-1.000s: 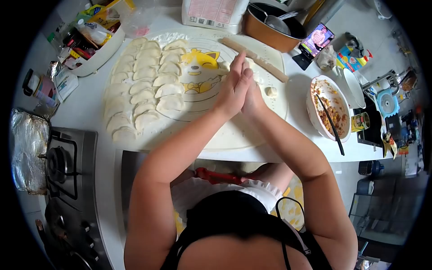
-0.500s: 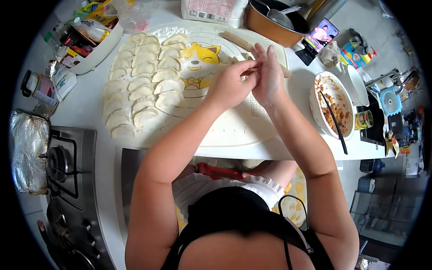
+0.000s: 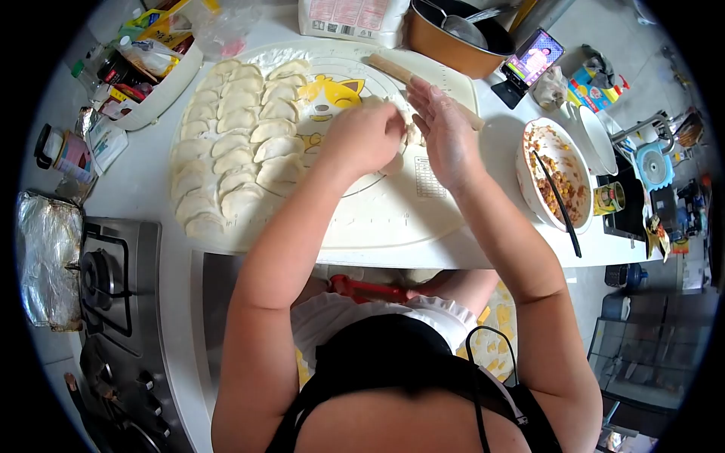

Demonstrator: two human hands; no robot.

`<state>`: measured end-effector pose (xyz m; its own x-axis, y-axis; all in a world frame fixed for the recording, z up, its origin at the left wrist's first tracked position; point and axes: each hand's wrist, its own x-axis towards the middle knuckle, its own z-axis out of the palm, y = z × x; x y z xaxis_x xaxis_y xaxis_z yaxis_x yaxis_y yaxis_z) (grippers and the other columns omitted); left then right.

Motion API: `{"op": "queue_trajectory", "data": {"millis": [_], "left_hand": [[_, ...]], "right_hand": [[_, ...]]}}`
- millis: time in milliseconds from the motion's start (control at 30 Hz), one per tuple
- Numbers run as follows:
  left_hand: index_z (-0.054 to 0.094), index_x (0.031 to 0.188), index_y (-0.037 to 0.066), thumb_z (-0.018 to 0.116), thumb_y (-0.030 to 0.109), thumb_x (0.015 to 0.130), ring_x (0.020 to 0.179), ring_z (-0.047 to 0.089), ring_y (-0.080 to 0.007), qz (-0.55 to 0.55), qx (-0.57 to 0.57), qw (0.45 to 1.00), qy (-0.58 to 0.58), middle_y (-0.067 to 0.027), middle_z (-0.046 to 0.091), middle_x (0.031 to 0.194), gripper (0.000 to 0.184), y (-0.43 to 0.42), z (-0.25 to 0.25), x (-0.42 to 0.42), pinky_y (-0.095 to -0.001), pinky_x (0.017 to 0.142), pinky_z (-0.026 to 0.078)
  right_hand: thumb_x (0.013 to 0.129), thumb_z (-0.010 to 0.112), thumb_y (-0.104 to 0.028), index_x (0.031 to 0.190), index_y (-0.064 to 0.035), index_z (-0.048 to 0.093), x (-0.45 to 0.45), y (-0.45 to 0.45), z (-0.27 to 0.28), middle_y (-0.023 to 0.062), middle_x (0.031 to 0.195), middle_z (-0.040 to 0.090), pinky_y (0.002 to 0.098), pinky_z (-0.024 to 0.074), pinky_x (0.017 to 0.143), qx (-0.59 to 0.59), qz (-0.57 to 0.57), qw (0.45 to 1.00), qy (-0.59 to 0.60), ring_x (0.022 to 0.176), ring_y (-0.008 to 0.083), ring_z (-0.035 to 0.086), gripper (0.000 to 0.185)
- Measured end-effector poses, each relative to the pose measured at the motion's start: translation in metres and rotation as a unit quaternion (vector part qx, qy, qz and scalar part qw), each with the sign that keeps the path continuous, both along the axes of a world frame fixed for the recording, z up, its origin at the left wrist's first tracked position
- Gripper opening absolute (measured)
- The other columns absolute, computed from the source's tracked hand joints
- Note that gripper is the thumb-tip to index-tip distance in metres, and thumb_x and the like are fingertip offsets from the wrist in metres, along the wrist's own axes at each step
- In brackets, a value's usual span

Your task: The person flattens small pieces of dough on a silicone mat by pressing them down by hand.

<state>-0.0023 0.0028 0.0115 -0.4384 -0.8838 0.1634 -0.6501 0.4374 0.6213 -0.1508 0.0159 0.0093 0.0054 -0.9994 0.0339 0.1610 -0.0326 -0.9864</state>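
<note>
My left hand (image 3: 364,137) is curled over the pastry mat (image 3: 355,226), its fingers pointing down, partly hidden and smeared by motion. A small pale round shape (image 3: 391,164) shows just below it; I cannot tell whether the two touch. My right hand (image 3: 447,140) is held up beside it, floury, fingers stretched out, palm facing left, with nothing in it. White dough pieces (image 3: 412,130) lie between the hands, partly covered. Behind my right hand lies a wooden rolling pin (image 3: 389,68). Rows of folded dumplings (image 3: 238,117) fill the mat's left side.
On the right stands a bowl of filling (image 3: 542,136) with dark chopsticks (image 3: 555,192) across it. A brown pot (image 3: 453,47), a flour bag (image 3: 351,19) and a phone on a stand (image 3: 534,59) stand at the back. A gas stove (image 3: 124,302) is at left.
My hands were touching, fingers against palm; now they are apart. The left has turned downward and moved slightly left. The small pale round shape has come into view.
</note>
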Motion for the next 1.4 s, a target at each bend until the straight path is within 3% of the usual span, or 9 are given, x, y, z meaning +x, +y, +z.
{"op": "queue_trajectory", "data": {"millis": [167, 367, 400, 567, 700, 867, 1033, 1100, 1400], "left_hand": [[0.025, 0.151, -0.001, 0.033, 0.045, 0.106, 0.143, 0.029, -0.0214, -0.025, 0.197, 0.737, 0.646, -0.0126, 0.031, 0.155, 0.065, 0.015, -0.015, -0.027, -0.0349, 0.119, 0.021], [0.036, 0.147, 0.000, 0.033, 0.044, 0.105, 0.141, 0.033, -0.0247, -0.129, -0.027, 0.873, 0.470, -0.0154, 0.039, 0.151, 0.061, -0.005, -0.033, -0.022, -0.0373, 0.118, 0.022], [0.043, 0.144, 0.001, 0.035, 0.040, 0.105, 0.139, 0.036, -0.0241, -0.073, 0.038, 0.869, 0.488, -0.0153, 0.046, 0.146, 0.056, -0.014, -0.039, -0.025, -0.0364, 0.117, 0.023], [0.016, 0.154, 0.003, 0.026, 0.058, 0.102, 0.146, 0.024, -0.0289, -0.075, 0.304, 0.676, 0.667, -0.0124, 0.027, 0.158, 0.076, 0.009, 0.000, -0.019, -0.0417, 0.119, 0.021], [0.011, 0.155, 0.001, 0.027, 0.062, 0.100, 0.149, 0.016, -0.0304, -0.001, 0.325, 0.617, 0.717, -0.0155, 0.018, 0.161, 0.083, 0.004, -0.010, -0.014, -0.0438, 0.120, 0.013], [0.053, 0.136, 0.007, 0.045, 0.043, 0.101, 0.126, 0.049, -0.0407, 0.005, -0.192, 0.933, 0.304, -0.0146, 0.051, 0.141, 0.050, -0.018, -0.037, -0.020, -0.0466, 0.110, 0.033], [0.073, 0.102, 0.012, 0.063, 0.033, 0.092, 0.079, 0.069, -0.0245, 0.098, -0.087, 0.972, 0.196, -0.0092, 0.073, 0.091, 0.025, -0.015, -0.010, 0.008, -0.0353, 0.070, 0.053], [0.072, 0.104, 0.010, 0.065, 0.031, 0.091, 0.079, 0.070, -0.0227, 0.099, -0.105, 0.976, 0.163, -0.0086, 0.073, 0.092, 0.025, -0.013, -0.005, 0.008, -0.0336, 0.071, 0.053], [0.071, 0.107, 0.010, 0.066, 0.027, 0.091, 0.078, 0.070, -0.0209, 0.123, -0.224, 0.965, 0.050, -0.0058, 0.074, 0.092, 0.024, -0.018, -0.011, 0.012, -0.0336, 0.067, 0.052]], "right_hand": [[0.103, 0.029, -0.051, 0.148, 0.0077, 0.028, 0.055, 0.006, -0.012, 0.0259, 0.157, 0.020, 0.0359, 0.0096, 0.121, -0.203, -0.010, 0.956, 0.211, 0.148, 0.0362, 0.013, 0.074], [0.105, 0.031, -0.047, 0.137, -0.0008, 0.045, 0.051, -0.011, -0.031, 0.0130, 0.133, 0.054, 0.0340, 0.0364, 0.108, 0.005, -0.054, 0.982, -0.182, 0.124, 0.0222, 0.048, 0.058], [0.102, 0.039, -0.049, 0.151, -0.0025, 0.029, 0.062, 0.008, 0.026, 0.0162, 0.157, 0.028, 0.0314, 0.0199, 0.118, 0.098, -0.013, 0.951, -0.292, 0.148, 0.0253, 0.021, 0.068], [0.102, 0.031, -0.056, 0.147, 0.0045, 0.031, 0.056, -0.007, 0.008, 0.0221, 0.156, 0.026, 0.0388, 0.0164, 0.120, -0.180, 0.005, 0.936, 0.302, 0.148, 0.0316, 0.019, 0.076], [0.100, 0.036, -0.059, 0.152, 0.0021, 0.023, 0.015, -0.015, -0.021, 0.0208, 0.160, 0.016, 0.0374, 0.0116, 0.121, -0.113, 0.048, 0.950, 0.286, 0.150, 0.0303, 0.013, 0.081], [0.100, 0.039, -0.057, 0.153, -0.0077, 0.028, 0.024, 0.037, 0.046, 0.0083, 0.153, 0.034, 0.0382, 0.0196, 0.118, 0.122, 0.114, 0.977, -0.136, 0.146, 0.0224, 0.025, 0.073], [0.094, 0.061, -0.032, 0.125, -0.0130, 0.063, -0.144, -0.045, 0.066, 0.0015, 0.122, 0.067, 0.0382, 0.0459, 0.097, -0.290, -0.021, 0.847, 0.446, 0.119, 0.0186, 0.057, 0.036], [0.095, 0.058, -0.036, 0.133, -0.0166, 0.055, -0.217, -0.078, 0.062, -0.0017, 0.125, 0.066, 0.0462, 0.0336, 0.110, -0.332, -0.146, 0.573, 0.735, 0.131, 0.0234, 0.048, 0.042], [0.098, 0.039, -0.060, 0.148, -0.0219, 0.039, -0.327, -0.133, 0.032, 0.0019, 0.140, 0.056, 0.0555, 0.0106, 0.116, -0.201, -0.292, 0.448, 0.821, 0.143, 0.0258, 0.033, 0.063]]}}
